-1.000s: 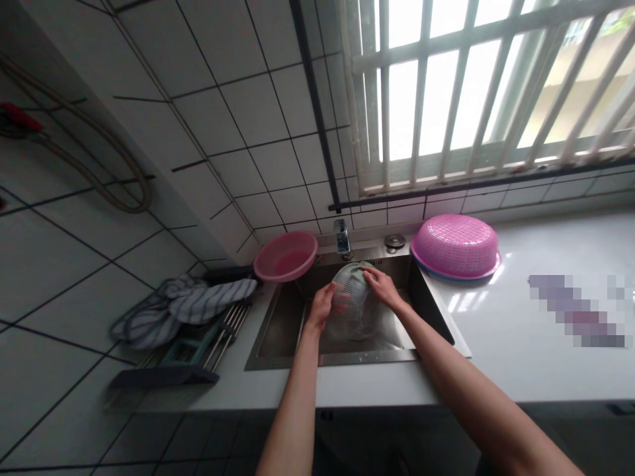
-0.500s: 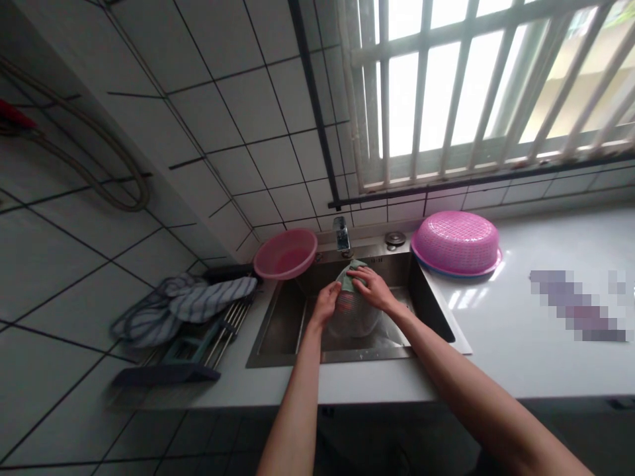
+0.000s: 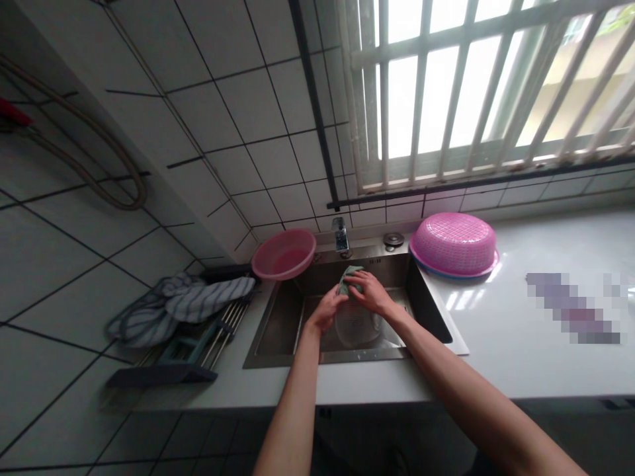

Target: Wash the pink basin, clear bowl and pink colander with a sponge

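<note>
A clear, see-through plastic basket (image 3: pixel 358 325) is tilted over the steel sink (image 3: pixel 431 301), with ribbed or slotted lines on its surface. My left hand (image 3: pixel 327 309) is closed on its left edge. My right hand (image 3: pixel 370 291) presses a green cloth (image 3: pixel 350 272) against the basket's far rim, its fingers bent over the cloth. Part of the rim is hidden behind the cloth and fingers. Just beyond both hands stands the faucet (image 3: pixel 340 237) at the sink's back edge.
A pink basin (image 3: pixel 285 256) sits at the sink's back left corner. An upturned pink colander (image 3: pixel 454 241) stands on the counter (image 3: pixel 496 357) to the right, beside a drain strainer (image 3: pixel 393 240). Leftward, a striped cloth (image 3: pixel 208 301) lies over a rack (image 3: pixel 186 350). A barred window is behind.
The basket is tipped differently, and its slotted surface shows more plainly. The cloth has shifted slightly along the rim, with both hands still on it and the basket.
</note>
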The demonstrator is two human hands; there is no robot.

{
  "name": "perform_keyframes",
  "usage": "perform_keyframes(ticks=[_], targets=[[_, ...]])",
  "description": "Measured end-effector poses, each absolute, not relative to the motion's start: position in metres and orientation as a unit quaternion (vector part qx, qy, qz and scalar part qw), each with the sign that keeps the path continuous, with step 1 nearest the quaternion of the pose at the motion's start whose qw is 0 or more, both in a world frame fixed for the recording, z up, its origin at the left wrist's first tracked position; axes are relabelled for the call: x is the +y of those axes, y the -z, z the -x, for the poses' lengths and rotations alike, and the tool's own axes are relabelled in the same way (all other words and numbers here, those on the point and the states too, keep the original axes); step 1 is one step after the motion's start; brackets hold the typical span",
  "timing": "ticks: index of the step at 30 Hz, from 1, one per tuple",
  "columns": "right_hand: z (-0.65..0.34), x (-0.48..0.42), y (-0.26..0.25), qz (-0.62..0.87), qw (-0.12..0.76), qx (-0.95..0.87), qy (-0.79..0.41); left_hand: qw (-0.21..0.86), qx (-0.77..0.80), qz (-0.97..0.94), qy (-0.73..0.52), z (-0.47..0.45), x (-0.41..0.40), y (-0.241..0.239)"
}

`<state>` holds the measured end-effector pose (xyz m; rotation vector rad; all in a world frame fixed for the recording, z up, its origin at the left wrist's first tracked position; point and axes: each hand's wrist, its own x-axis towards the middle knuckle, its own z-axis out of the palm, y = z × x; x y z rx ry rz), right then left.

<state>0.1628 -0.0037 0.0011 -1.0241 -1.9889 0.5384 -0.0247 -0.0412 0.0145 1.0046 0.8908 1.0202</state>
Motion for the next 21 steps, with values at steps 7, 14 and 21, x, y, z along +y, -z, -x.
perform_keyframes(ticks=[7,14,21], targets=[[-0.148,-0.015,-0.006,0.316,0.396,-0.834,-0.218,0.581,0.471,-0.402,-0.529,0.032,-0.030,-0.010],[-0.184,0.018,0.006,0.498,0.458,-0.643,-0.359,0.623,0.432,-0.383,-0.527,0.035,-0.039,-0.022],[-0.182,0.017,0.007,0.482,0.476,-0.647,-0.350,0.572,0.472,-0.392,-0.545,0.034,-0.039,-0.019]])
